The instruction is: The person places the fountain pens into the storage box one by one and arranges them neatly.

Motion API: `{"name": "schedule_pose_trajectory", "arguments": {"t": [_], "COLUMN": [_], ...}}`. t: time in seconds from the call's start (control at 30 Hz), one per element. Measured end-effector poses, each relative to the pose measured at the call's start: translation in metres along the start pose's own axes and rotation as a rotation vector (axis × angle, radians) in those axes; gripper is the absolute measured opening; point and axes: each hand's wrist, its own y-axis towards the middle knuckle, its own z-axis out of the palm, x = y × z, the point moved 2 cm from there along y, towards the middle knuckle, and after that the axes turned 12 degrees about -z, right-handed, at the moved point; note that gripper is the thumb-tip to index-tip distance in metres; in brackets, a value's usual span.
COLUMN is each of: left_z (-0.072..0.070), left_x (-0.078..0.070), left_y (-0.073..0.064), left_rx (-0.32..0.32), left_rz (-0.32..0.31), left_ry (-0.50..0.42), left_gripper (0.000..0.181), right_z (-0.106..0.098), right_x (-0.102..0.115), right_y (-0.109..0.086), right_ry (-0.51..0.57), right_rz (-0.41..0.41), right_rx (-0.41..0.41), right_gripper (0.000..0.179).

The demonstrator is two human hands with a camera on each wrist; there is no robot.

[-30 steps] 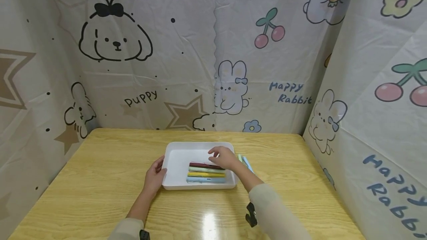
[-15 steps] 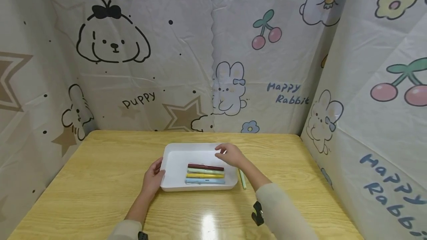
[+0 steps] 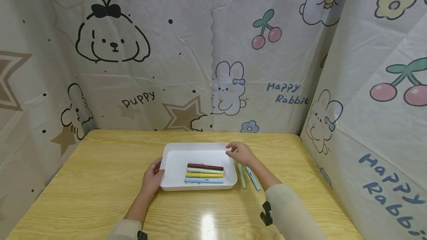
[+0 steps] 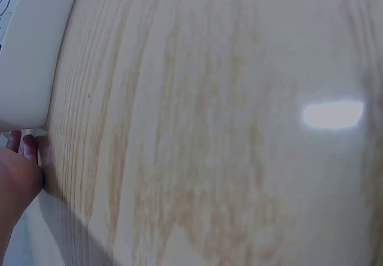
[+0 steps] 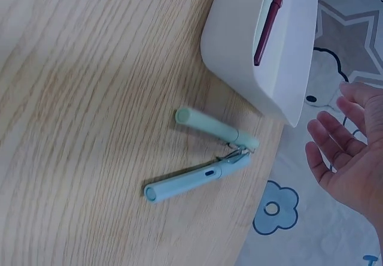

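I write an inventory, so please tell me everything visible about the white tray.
The white tray is a shallow, walled rectangle with rounded corners, seemingly smooth plastic. It sits flat on the wooden table, opening upward. Four pens lie side by side inside, toward its near side. The left hand touches its left end.

Soft, slightly dim light covers the backdrop (image 3: 180, 66); white glare marks the near part of the bench (image 3: 100, 180); the left wrist view looks washed-out, with a bright reflection and a grey lower-left shadow; narrow shadows edge two pens (image 5: 185, 181) in the right wrist view
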Motion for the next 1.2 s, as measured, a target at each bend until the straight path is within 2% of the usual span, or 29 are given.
{"name": "schedule_pose_trajectory", "arguments": {"t": [0.23,0.73,0.97,1.03,1.1,1.2], "left_z": [0.000,0.000,0.000,0.000,0.000,0.000], "left_x": [-0.001,0.000,0.001,0.001,0.000,-0.001], "left_y": [0.001,0.002,0.002,0.001,0.000,-0.001], "left_rx": [-0.011,0.006,0.007,0.008,0.008,0.006], "left_rz": [0.015,-0.002,-0.001,-0.004,-0.007,-0.006], "left_ry": [0.003,0.004,-0.003,-0.005,-0.003,-0.004], "left_gripper": [0.049,0.049,0.049,0.049,0.049,0.048], "right_z": [-0.010,-0.019,-0.022,-0.021,-0.020,-0.017], "right_x": [-0.008,-0.032,-0.040,-0.043,-0.045,-0.048], "right_y": [-0.009,-0.025,-0.034,-0.036,-0.038,-0.041], "right_ry": [-0.004,-0.014,0.020,0.020,0.018,0.004], "right_rz": [0.011,0.051,-0.033,-0.013,0.050,0.101], "right_rx": [-0.030,-0.070,-0.088,-0.088,-0.077,-0.077], "right_gripper": [0.031,0.031,0.032,0.033,0.031,0.030]}}
